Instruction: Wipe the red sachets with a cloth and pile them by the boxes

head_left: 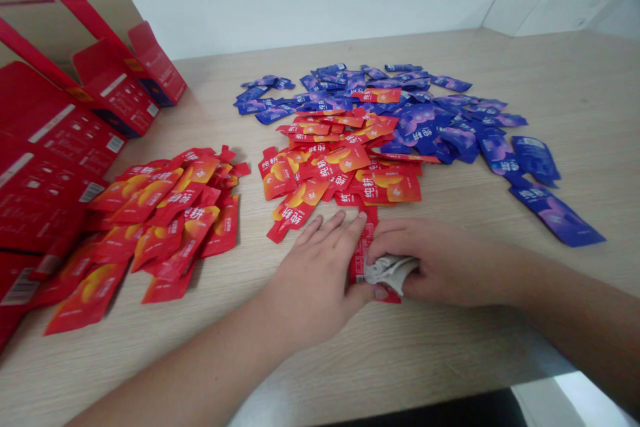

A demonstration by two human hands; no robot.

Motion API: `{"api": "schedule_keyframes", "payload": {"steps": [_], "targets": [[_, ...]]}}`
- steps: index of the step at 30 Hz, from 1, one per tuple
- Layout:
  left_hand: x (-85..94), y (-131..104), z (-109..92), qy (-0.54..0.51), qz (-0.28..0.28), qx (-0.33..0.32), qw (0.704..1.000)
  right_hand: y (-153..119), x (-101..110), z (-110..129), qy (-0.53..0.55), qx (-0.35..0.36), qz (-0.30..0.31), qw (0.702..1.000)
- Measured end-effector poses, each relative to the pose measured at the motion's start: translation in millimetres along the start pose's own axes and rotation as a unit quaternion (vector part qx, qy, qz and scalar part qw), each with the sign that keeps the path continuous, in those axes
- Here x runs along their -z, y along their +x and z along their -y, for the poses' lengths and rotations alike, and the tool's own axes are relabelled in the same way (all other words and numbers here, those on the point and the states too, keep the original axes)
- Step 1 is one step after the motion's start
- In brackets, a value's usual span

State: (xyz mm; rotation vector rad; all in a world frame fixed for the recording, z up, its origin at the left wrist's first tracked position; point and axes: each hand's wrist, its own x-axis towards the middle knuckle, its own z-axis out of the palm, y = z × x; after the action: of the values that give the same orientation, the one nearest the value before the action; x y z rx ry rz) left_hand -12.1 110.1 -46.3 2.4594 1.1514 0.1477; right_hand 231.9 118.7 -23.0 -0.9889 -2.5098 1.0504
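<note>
In the head view, a red sachet (pixel 361 257) lies on the table with its printed back face up, partly covered by both hands. My left hand (pixel 320 273) rests flat across its left side, fingers stretched out and thumb near the lower end. My right hand (pixel 435 260) is closed on a crumpled whitish cloth or tissue (pixel 390 270), which presses against the sachet. Just beyond my hands is a heap of red sachets (pixel 345 160) with yellow-orange fruit prints. Blue-purple sachets (pixel 420 123) are piled behind and to the right of that heap.
A second heap of red sachets (pixel 165 203) lies left of my hands. Red cardboard boxes (pixel 65 133) with raised flaps stand at the left edge. One blue sachet (pixel 557 215) lies apart at the right. A white wall (pixel 300 0) runs behind the wooden table (pixel 565 87).
</note>
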Motion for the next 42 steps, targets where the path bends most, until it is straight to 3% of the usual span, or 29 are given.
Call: {"api": "schedule_keyframes", "payload": {"steps": [8,17,25,31,35,38,42], "targets": [[-6.3,1.2,0.0,0.039,-0.047,0.017,0.998,3.6,-5.1,-2.2,-0.014,-0.040,-0.007,0.999],[-2.6,5.2,-1.5,0.056,-0.007,0.050,0.997,12.5,-2.8,-5.9,-0.089,-0.079,-0.036,0.992],[-3.4,5.5,0.0,0.043,-0.033,0.038,0.998,25.6,0.5,-29.5,-0.155,-0.089,-0.093,0.980],[-3.9,6.0,0.9,0.023,-0.035,0.039,0.998,21.7,-2.9,-32.9,-0.272,-0.099,-0.151,0.945],[-2.7,7.2,0.4,0.004,-0.034,0.050,0.998,13.6,1.5,-26.1,-0.206,-0.059,-0.192,0.958],[-2.5,8.6,0.1,-0.005,-0.013,0.065,0.998,7.0,9.2,-19.0,-0.072,-0.004,-0.128,0.989],[-4.0,9.4,0.5,0.001,-0.012,0.076,0.997,4.1,13.7,-7.7,0.039,0.001,0.046,0.998]]}}
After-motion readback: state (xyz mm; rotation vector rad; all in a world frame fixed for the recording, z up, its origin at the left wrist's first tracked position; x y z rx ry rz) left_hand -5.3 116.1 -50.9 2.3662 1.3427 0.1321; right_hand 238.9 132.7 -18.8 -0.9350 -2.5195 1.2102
